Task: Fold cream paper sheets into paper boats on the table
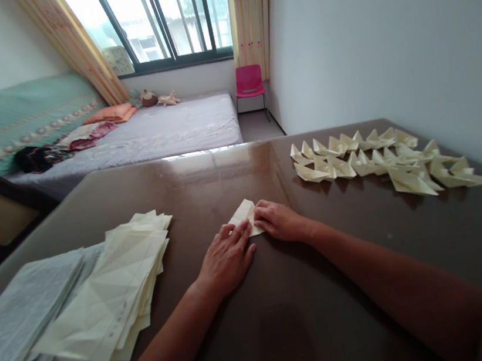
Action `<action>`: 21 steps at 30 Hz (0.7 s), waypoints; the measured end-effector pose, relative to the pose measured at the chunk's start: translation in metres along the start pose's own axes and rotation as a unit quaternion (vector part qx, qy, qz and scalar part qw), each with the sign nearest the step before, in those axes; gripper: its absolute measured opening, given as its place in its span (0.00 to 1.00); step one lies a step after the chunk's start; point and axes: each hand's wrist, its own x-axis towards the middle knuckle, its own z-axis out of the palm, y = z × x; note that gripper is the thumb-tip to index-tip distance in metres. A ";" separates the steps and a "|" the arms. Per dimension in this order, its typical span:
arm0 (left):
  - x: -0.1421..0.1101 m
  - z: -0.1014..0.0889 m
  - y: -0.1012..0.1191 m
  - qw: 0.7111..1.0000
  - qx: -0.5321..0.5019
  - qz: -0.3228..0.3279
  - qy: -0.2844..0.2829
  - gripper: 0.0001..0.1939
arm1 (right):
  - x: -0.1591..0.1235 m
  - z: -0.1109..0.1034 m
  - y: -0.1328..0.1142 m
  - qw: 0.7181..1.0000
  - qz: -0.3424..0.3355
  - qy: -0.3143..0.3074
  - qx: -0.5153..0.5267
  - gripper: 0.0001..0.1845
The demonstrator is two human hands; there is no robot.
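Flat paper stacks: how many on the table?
2, both left of the left hand: a grey stack farthest left, and a cream stack beside it, overlapping its edge. Others may be hidden underneath.

Home bedroom with bed (189, 122), curtains (248, 16)

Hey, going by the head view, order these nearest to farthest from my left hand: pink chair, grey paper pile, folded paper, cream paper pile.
1. Folded paper: partly under your left hand.
2. Cream paper pile: left, on the table.
3. Grey paper pile: farther left.
4. Pink chair: beyond the table's far edge.
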 end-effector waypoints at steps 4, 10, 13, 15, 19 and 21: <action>0.000 0.001 0.001 1.000 0.005 -0.004 -0.001 0.24 | -0.004 -0.024 0.005 0.995 -0.048 -0.044 0.078 0.15; 0.000 0.003 0.000 1.000 -0.001 -0.004 0.003 0.24 | -0.022 -0.038 -0.020 0.977 -0.143 -0.112 -0.114 0.16; 0.000 0.002 -0.001 1.000 0.001 -0.006 -0.003 0.24 | -0.028 -0.036 -0.031 0.970 -0.102 -0.124 -0.184 0.14; 0.000 0.002 0.000 1.000 0.005 -0.009 -0.009 0.24 | -0.030 -0.035 -0.037 0.964 -0.080 -0.137 -0.215 0.13; 0.000 0.001 0.001 1.000 0.007 -0.009 -0.015 0.25 | -0.034 -0.032 -0.047 0.957 -0.054 -0.143 -0.246 0.11; 0.000 0.001 0.000 1.000 0.003 -0.007 -0.011 0.24 | -0.033 -0.032 -0.049 0.959 -0.057 -0.130 -0.245 0.11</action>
